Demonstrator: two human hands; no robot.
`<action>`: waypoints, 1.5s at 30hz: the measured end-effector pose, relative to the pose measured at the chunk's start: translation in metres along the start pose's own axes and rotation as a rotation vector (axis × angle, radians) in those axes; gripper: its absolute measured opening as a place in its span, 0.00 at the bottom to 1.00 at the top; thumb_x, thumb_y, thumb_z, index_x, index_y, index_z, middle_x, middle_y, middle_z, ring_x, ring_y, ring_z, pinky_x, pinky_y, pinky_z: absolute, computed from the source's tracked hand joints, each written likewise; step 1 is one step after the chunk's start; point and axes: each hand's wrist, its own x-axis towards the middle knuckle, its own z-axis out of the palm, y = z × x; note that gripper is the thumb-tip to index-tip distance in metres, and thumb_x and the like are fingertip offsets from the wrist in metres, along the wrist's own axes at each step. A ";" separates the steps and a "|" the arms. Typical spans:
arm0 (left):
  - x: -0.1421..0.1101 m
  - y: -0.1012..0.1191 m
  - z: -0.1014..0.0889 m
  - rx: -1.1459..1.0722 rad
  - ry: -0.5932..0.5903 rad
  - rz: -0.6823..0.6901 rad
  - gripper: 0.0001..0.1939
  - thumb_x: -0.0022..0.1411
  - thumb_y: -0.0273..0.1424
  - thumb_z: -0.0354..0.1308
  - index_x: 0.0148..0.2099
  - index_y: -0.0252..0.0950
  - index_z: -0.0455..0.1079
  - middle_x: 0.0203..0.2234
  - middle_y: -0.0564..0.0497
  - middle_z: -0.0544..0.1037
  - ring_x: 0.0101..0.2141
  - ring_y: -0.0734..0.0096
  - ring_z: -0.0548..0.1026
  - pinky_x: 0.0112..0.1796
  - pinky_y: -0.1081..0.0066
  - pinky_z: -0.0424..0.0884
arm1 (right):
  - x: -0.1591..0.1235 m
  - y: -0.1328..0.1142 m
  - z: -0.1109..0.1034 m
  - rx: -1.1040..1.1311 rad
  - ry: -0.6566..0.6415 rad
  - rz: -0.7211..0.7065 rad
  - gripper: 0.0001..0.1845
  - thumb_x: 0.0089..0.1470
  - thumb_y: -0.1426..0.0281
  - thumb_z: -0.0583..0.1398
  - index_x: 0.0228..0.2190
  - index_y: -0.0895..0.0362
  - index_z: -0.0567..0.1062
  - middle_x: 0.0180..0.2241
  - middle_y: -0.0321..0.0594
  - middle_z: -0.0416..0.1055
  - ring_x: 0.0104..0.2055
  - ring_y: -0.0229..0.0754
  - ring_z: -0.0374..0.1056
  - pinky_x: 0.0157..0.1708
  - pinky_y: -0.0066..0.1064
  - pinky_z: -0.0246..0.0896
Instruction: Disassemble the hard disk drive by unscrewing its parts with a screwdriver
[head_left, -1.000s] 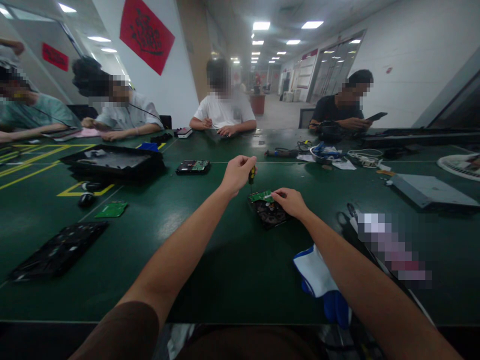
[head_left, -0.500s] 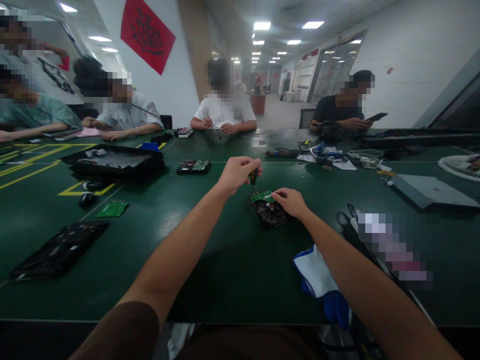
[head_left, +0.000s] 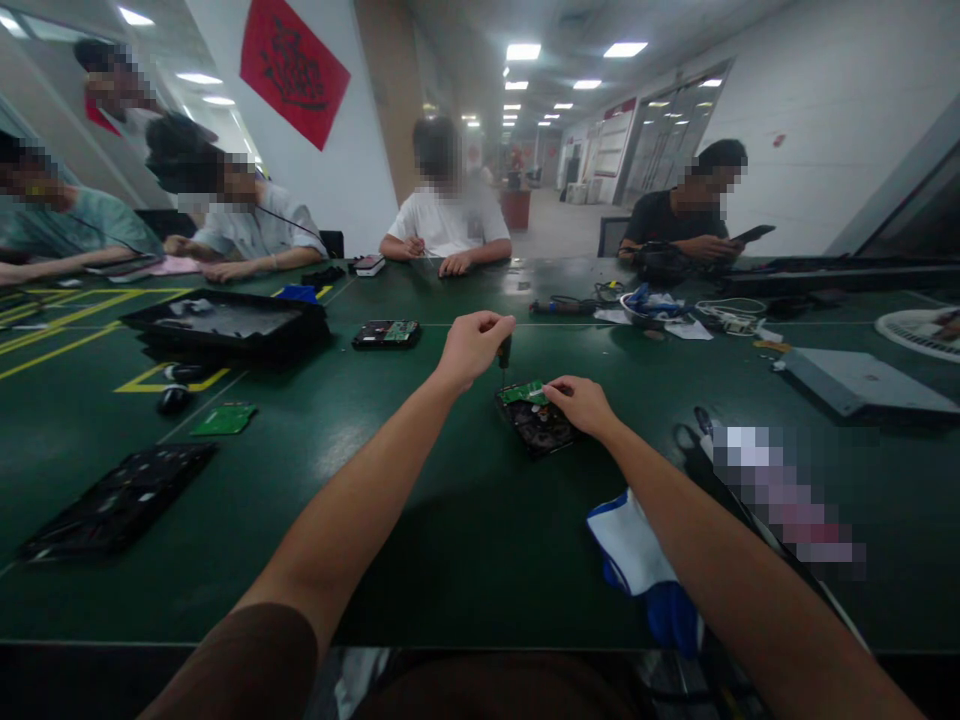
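Observation:
A black hard drive lies on the green table in front of me, with a green circuit board along its far edge. My left hand is closed round the dark handle of a screwdriver, held upright. Its thin shaft points down at the far left corner of the board; whether the tip sits in a screw is too small to tell. My right hand rests at the drive's right side, thumb and fingers pinching the edge of the board and drive.
Another hard drive lies beyond my left arm. On the left are a loose green board, a black drive-like unit and black trays. Blue-white gloves lie under my right forearm; a grey metal box is at right. Several people sit around.
My left hand and the screwdriver handle have shifted slightly left. My right hand stays on the drive. A standing person at far left has moved, and the person opposite has lowered a hand.

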 end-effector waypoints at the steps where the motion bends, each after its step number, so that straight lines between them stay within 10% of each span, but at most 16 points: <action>1: 0.001 -0.001 0.000 -0.001 0.016 0.004 0.14 0.58 0.40 0.65 0.28 0.35 0.75 0.21 0.51 0.74 0.23 0.74 0.68 0.23 0.75 0.62 | 0.000 0.000 0.000 0.002 0.000 0.003 0.16 0.61 0.56 0.58 0.39 0.52 0.82 0.43 0.40 0.80 0.44 0.46 0.74 0.43 0.33 0.64; 9: 0.000 0.003 0.001 -0.170 -0.085 -0.133 0.10 0.61 0.34 0.60 0.31 0.33 0.74 0.29 0.44 0.81 0.29 0.69 0.77 0.32 0.70 0.70 | 0.000 0.001 0.000 0.004 0.005 -0.017 0.16 0.62 0.56 0.58 0.39 0.52 0.82 0.42 0.40 0.80 0.44 0.45 0.74 0.43 0.33 0.63; 18: -0.002 0.009 -0.005 0.099 -0.049 0.025 0.14 0.60 0.39 0.62 0.27 0.35 0.76 0.21 0.51 0.75 0.23 0.73 0.67 0.21 0.74 0.58 | 0.000 0.003 0.001 0.013 0.009 -0.012 0.17 0.61 0.55 0.58 0.39 0.52 0.82 0.42 0.40 0.80 0.43 0.46 0.74 0.42 0.33 0.64; 28: -0.005 0.010 0.002 -0.292 -0.117 -0.288 0.09 0.60 0.35 0.58 0.37 0.34 0.70 0.33 0.43 0.80 0.31 0.67 0.78 0.21 0.76 0.65 | 0.000 0.001 0.002 0.015 0.008 -0.007 0.17 0.62 0.56 0.58 0.39 0.53 0.82 0.43 0.40 0.80 0.44 0.45 0.74 0.43 0.33 0.63; 45: -0.002 0.007 -0.001 -0.397 -0.196 -0.375 0.10 0.58 0.35 0.57 0.38 0.34 0.71 0.30 0.44 0.78 0.30 0.67 0.76 0.24 0.73 0.68 | 0.000 0.001 0.000 0.018 -0.003 0.004 0.18 0.61 0.55 0.58 0.40 0.53 0.82 0.43 0.40 0.80 0.42 0.44 0.73 0.43 0.33 0.63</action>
